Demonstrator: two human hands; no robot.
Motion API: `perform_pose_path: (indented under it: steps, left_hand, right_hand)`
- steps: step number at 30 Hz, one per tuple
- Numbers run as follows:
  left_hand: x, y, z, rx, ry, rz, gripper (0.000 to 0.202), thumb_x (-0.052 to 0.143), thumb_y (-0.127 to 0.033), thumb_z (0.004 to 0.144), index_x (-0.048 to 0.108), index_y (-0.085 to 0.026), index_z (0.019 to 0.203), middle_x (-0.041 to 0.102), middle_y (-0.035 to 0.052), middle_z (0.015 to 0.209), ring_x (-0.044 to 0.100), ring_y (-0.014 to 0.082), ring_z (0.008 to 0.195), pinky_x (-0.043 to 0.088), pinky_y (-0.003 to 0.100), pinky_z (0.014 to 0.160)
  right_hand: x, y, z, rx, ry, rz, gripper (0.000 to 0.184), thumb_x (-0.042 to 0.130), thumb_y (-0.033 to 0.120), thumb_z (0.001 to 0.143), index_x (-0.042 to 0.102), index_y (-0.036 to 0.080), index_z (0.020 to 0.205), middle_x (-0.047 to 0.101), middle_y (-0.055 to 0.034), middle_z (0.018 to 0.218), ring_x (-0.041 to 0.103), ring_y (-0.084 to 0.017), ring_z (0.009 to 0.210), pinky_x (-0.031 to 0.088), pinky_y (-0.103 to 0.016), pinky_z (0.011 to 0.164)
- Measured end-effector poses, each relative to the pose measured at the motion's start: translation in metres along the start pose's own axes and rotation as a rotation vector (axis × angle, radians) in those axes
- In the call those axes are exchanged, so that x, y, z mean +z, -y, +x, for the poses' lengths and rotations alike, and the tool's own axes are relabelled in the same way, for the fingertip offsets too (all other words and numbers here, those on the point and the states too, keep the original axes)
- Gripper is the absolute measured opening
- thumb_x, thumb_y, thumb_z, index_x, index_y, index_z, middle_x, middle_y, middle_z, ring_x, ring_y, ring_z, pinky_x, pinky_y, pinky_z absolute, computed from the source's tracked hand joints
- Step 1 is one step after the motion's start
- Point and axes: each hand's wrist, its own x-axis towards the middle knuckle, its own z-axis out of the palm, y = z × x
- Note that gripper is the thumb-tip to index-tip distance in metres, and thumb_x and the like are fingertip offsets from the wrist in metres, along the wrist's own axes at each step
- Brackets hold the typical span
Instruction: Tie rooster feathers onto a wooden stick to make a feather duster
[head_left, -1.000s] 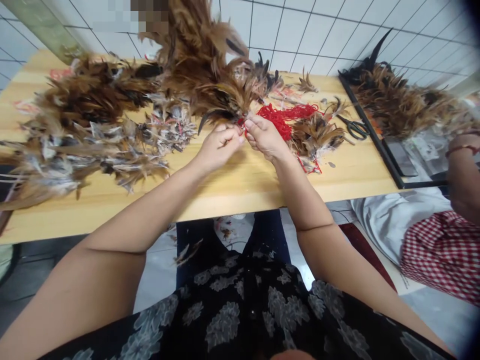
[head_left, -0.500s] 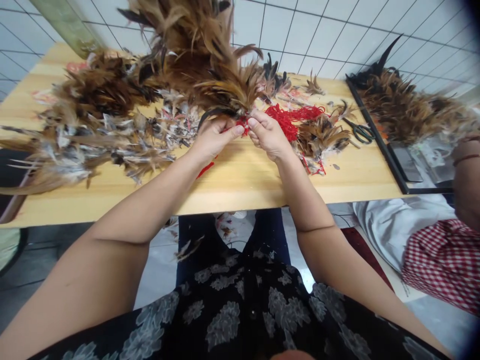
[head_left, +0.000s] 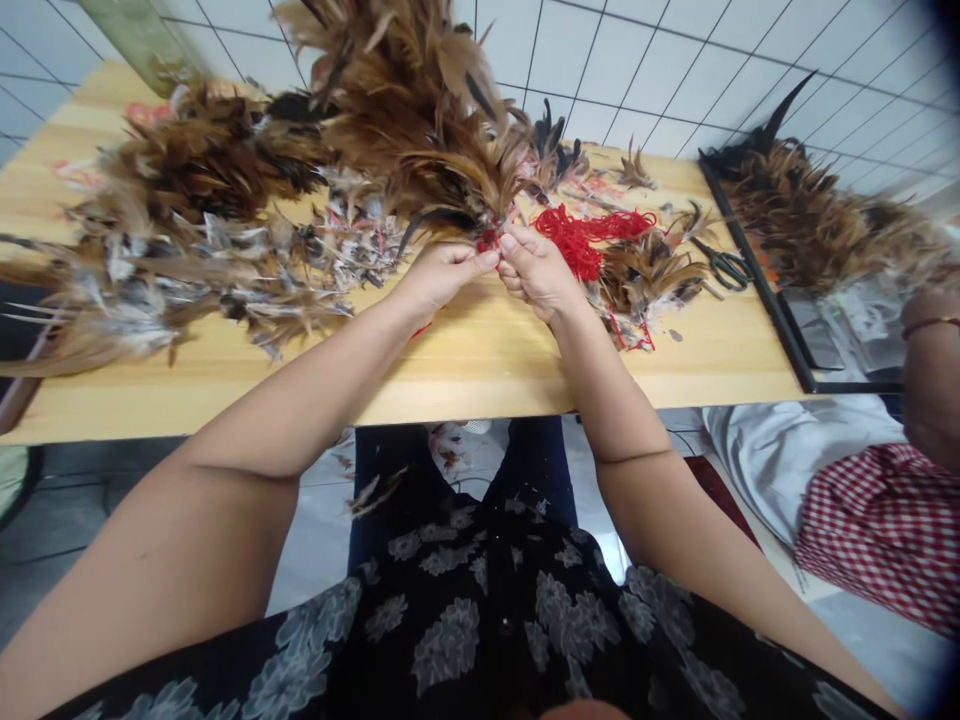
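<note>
A large bunch of brown feathers (head_left: pixel 427 130) stands up and fans out above my hands, tied with red string (head_left: pixel 489 240) at its base. My left hand (head_left: pixel 448 278) is closed at that base, with the thumb stretched toward the right hand. My right hand (head_left: pixel 538 268) pinches the red string close beside the left thumb; the exact grip is partly hidden by the fingers. Behind the right hand lies a tangled heap of red string (head_left: pixel 577 240). A smaller feather bunch (head_left: pixel 652 270) with red ties rests right of it.
Piles of brown feathers (head_left: pixel 217 160) and paler feathers (head_left: pixel 180 280) cover the table's left side. Dark-handled scissors (head_left: pixel 727 268) lie at the right. Beyond them sits a black-edged tray (head_left: pixel 791 345) with feathers, near another person's arm (head_left: pixel 930 370). A tiled wall (head_left: pixel 645 70) rises behind.
My hands have drawn slightly closer together at the base of the bunch. The bunch's top has swung a little to the right. Less red string shows below my left forearm.
</note>
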Motion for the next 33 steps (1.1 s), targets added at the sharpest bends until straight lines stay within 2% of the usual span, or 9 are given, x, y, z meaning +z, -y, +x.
perform_pose_path:
  steps: [5,8,11,15,18,23,27,29,33]
  left_hand:
    - [-0.003,-0.014,-0.003,0.147,-0.039,0.039,0.066,0.103,-0.052,0.096,0.053,-0.024,0.062,0.062,0.0062,0.081,0.068,0.0306,0.104,0.054,0.041,0.089]
    - [0.007,-0.018,-0.004,0.172,-0.011,-0.020,0.060,0.103,-0.060,0.095,0.061,-0.026,0.068,0.074,0.0093,0.096,0.070,0.0345,0.120,0.057,0.045,0.092]
    - [0.021,-0.015,-0.002,0.063,-0.101,-0.196,0.070,0.095,-0.075,0.100,0.056,-0.025,0.070,0.066,0.0045,0.079,0.067,0.0234,0.088,0.050,0.038,0.076]
    - [0.030,-0.007,0.007,-0.216,-0.121,-0.440,0.079,0.095,-0.084,0.098,0.048,-0.025,0.074,0.049,-0.0032,0.064,0.042,0.0117,0.056,0.035,0.033,0.053]
    - [0.027,-0.005,0.011,-0.288,-0.057,-0.482,0.072,0.097,-0.080,0.098,0.055,-0.025,0.078,0.052,-0.0021,0.064,0.055,0.0143,0.058,0.041,0.033,0.052]
    - [0.018,-0.003,0.011,-0.231,-0.018,-0.467,0.066,0.101,-0.071,0.098,0.060,-0.024,0.077,0.054,-0.0007,0.065,0.061,0.0167,0.064,0.043,0.033,0.056]
    - [0.014,-0.002,0.010,-0.259,-0.038,-0.427,0.066,0.105,-0.072,0.094,0.063,-0.024,0.078,0.057,-0.0007,0.064,0.064,0.0171,0.068,0.045,0.033,0.059]
    - [0.014,-0.002,0.011,-0.282,-0.058,-0.433,0.063,0.106,-0.066,0.095,0.064,-0.023,0.079,0.061,-0.0003,0.066,0.063,0.0157,0.067,0.046,0.031,0.059]
    - [0.014,0.004,0.015,-0.253,-0.116,-0.463,0.051,0.102,-0.046,0.102,0.065,-0.020,0.078,0.068,0.0012,0.073,0.065,0.0144,0.065,0.049,0.028,0.060]
  right_hand:
    - [0.005,0.015,-0.005,0.093,-0.107,0.068,0.037,0.067,0.040,0.121,0.041,0.026,0.098,0.035,0.0143,0.064,0.017,-0.003,0.049,0.015,-0.012,0.046]
    - [0.013,0.020,-0.006,0.150,-0.169,0.122,0.037,0.061,0.039,0.124,0.039,0.026,0.096,0.034,0.0148,0.062,0.014,-0.002,0.047,0.012,-0.012,0.045]
    - [0.020,0.017,-0.004,0.169,-0.208,0.149,0.043,0.067,0.044,0.121,0.037,0.027,0.096,0.033,0.0157,0.062,0.016,-0.001,0.045,0.012,-0.012,0.045]
    - [0.025,0.012,-0.003,0.170,-0.219,0.170,0.047,0.070,0.048,0.120,0.035,0.027,0.096,0.031,0.0168,0.062,0.016,-0.001,0.044,0.012,-0.011,0.046]
    - [0.026,0.014,-0.005,0.176,-0.160,0.195,0.047,0.070,0.048,0.120,0.034,0.027,0.096,0.031,0.0167,0.063,0.016,0.000,0.044,0.012,-0.010,0.046]
    - [0.025,0.015,-0.009,0.201,-0.079,0.185,0.040,0.058,0.038,0.126,0.036,0.026,0.094,0.032,0.0156,0.062,0.015,-0.001,0.046,0.013,-0.010,0.046]
    - [0.026,0.005,-0.007,0.170,-0.056,0.109,0.037,0.071,0.040,0.120,0.044,0.026,0.099,0.031,0.0163,0.061,0.015,-0.002,0.047,0.014,-0.011,0.046]
    - [0.028,-0.001,-0.006,0.138,-0.060,0.048,0.039,0.086,0.040,0.110,0.050,0.025,0.103,0.035,0.0158,0.062,0.023,-0.003,0.050,0.019,-0.013,0.047]
    - [0.036,-0.006,-0.004,-0.036,-0.082,-0.046,0.053,0.109,0.035,0.084,0.061,0.022,0.103,0.063,0.0083,0.079,0.060,-0.008,0.078,0.048,-0.015,0.067]
